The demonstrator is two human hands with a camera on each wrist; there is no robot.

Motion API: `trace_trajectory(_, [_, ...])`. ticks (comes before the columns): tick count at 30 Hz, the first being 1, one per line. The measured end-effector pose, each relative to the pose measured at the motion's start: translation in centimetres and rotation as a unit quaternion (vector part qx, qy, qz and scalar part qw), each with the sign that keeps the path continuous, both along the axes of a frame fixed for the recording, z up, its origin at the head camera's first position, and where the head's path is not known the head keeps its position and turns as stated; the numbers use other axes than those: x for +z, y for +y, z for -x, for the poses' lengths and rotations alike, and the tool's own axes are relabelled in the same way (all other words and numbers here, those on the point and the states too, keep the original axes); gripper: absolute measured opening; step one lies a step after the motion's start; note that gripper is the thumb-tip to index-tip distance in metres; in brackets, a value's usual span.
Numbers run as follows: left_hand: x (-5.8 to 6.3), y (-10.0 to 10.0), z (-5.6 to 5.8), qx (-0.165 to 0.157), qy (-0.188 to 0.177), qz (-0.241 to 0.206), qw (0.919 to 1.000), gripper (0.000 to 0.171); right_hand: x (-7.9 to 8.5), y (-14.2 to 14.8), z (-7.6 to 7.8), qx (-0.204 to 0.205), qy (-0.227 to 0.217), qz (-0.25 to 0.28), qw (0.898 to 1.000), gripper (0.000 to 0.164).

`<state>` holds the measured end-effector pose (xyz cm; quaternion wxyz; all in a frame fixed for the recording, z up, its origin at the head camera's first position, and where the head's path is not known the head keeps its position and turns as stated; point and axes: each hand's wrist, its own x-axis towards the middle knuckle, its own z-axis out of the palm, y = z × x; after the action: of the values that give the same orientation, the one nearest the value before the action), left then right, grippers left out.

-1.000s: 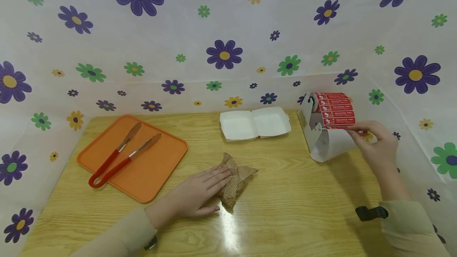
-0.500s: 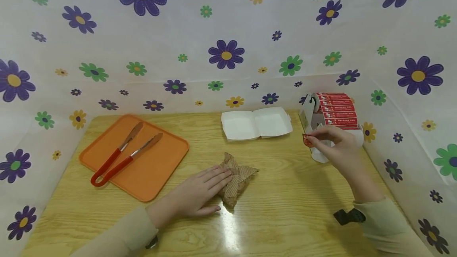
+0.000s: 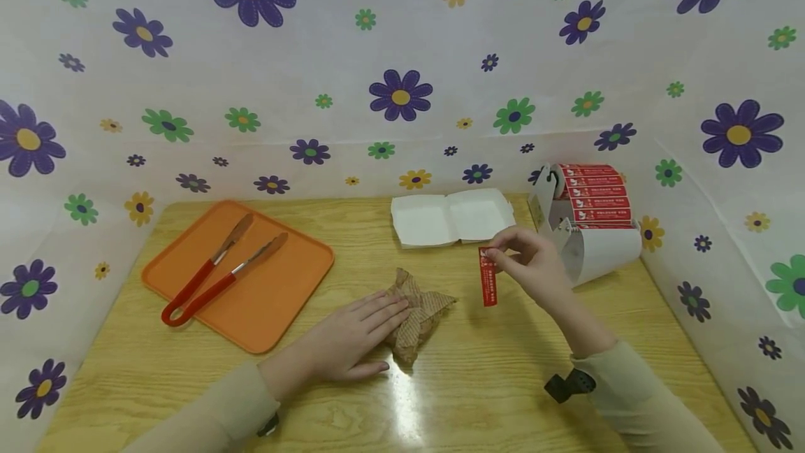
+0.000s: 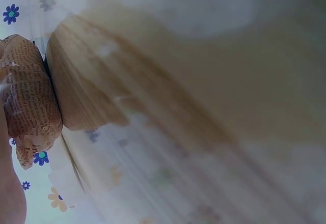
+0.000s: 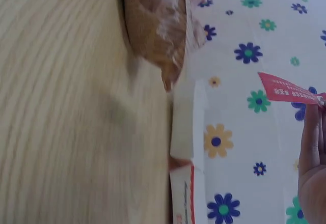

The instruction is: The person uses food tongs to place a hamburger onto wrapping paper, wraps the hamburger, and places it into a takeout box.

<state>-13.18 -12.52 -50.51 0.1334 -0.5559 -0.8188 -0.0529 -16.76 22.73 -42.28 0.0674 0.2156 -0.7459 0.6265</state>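
A brown printed-paper bundle (image 3: 415, 313), crumpled and folded over something hidden inside, sits mid-table. My left hand (image 3: 352, 338) rests on its left side with straight fingers. To the right of the bundle, my right hand (image 3: 534, 268) pinches a red sticker (image 3: 488, 278) by its upper end, and the strip hangs down above the table. In the right wrist view the red sticker (image 5: 290, 90) extends from the fingertips, apart from the paper bundle (image 5: 155, 25). The left wrist view shows the bundle (image 4: 31, 94) close up, with only part of the hand at the edge.
An open white takeaway box (image 3: 421, 221) stands at the back. At the back right is a label dispenser (image 3: 606, 250) with a roll of red stickers (image 3: 597, 194). Red-handled tongs (image 3: 195, 292) lie on an orange tray (image 3: 283, 285) at the left. Flowered cloth walls surround the table.
My right hand has pulled a red sticker off the dispenser and carried it left, toward the paper bundle. The left hand has stayed on the bundle.
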Motion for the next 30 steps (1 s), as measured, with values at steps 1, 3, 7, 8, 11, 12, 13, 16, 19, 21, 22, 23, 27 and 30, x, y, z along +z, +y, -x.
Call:
trace_trajectory(1, [0.1, 0.0, 0.0, 0.000, -0.002, 0.000, 1.0000, 0.087, -0.2, -0.4, 0.0, 0.008, -0.007, 0.007, 1.000, 0.004])
trace_trajectory(3, [0.2, 0.0, 0.0, 0.001, -0.005, 0.002, 1.0000, 0.087, -0.5, -1.1, 0.1, 0.020, -0.022, 0.013, 0.999, 0.005])
trace_trajectory(7, [0.2, 0.0, 0.0, 0.004, -0.009, 0.007, 0.9999, 0.087, -1.2, -2.5, 0.2, 0.035, -0.059, 0.004, 0.998, 0.006])
trace_trajectory(8, [0.2, 0.0, 0.0, 0.005, -0.010, 0.008, 0.9999, 0.087, -1.4, -2.9, 0.2, 0.038, -0.067, -0.001, 0.997, 0.007])
trace_trajectory(11, [0.2, 0.0, -0.1, 0.006, -0.008, 0.011, 0.9999, 0.087, -2.0, -3.9, 0.3, 0.051, -0.095, -0.011, 0.994, 0.010])
trace_trajectory(12, [0.2, 0.0, -0.1, 0.007, -0.008, 0.012, 0.9999, 0.087, -2.1, -4.3, 0.3, 0.058, -0.104, -0.012, 0.993, 0.011])
trace_trajectory(13, [0.2, -0.1, -0.1, 0.008, -0.007, 0.014, 0.9998, 0.087, -2.3, -4.6, 0.3, 0.065, -0.114, -0.013, 0.991, 0.013])
trace_trajectory(16, [0.2, -0.1, -0.1, 0.011, -0.008, 0.024, 0.9996, 0.087, -2.6, -5.5, 0.4, 0.080, -0.136, -0.029, 0.987, 0.015])
trace_trajectory(19, [0.3, -0.1, -0.1, 0.013, -0.012, 0.030, 0.9994, 0.086, -3.0, -6.3, 0.5, 0.088, -0.151, -0.049, 0.983, 0.017])
trace_trajectory(21, [0.3, -0.1, -0.1, 0.014, -0.018, 0.032, 0.9992, 0.085, -3.2, -6.7, 0.6, 0.092, -0.156, -0.062, 0.982, 0.017])
trace_trajectory(22, [0.3, -0.1, -0.1, 0.015, -0.021, 0.031, 0.9992, 0.085, -3.4, -7.0, 0.6, 0.093, -0.157, -0.068, 0.981, 0.017])
trace_trajectory(23, [0.3, -0.1, -0.1, 0.016, -0.024, 0.030, 0.9991, 0.084, -3.5, -7.2, 0.7, 0.094, -0.157, -0.074, 0.980, 0.016])
trace_trajectory(27, [0.4, 0.0, -0.1, 0.020, -0.028, 0.029, 0.9990, 0.081, -3.9, -8.0, 1.1, 0.098, -0.155, -0.100, 0.978, 0.016])
trace_trajectory(30, [0.4, 0.0, -0.2, 0.021, -0.024, 0.032, 0.9990, 0.081, -4.3, -8.5, 1.5, 0.104, -0.154, -0.113, 0.976, 0.017])
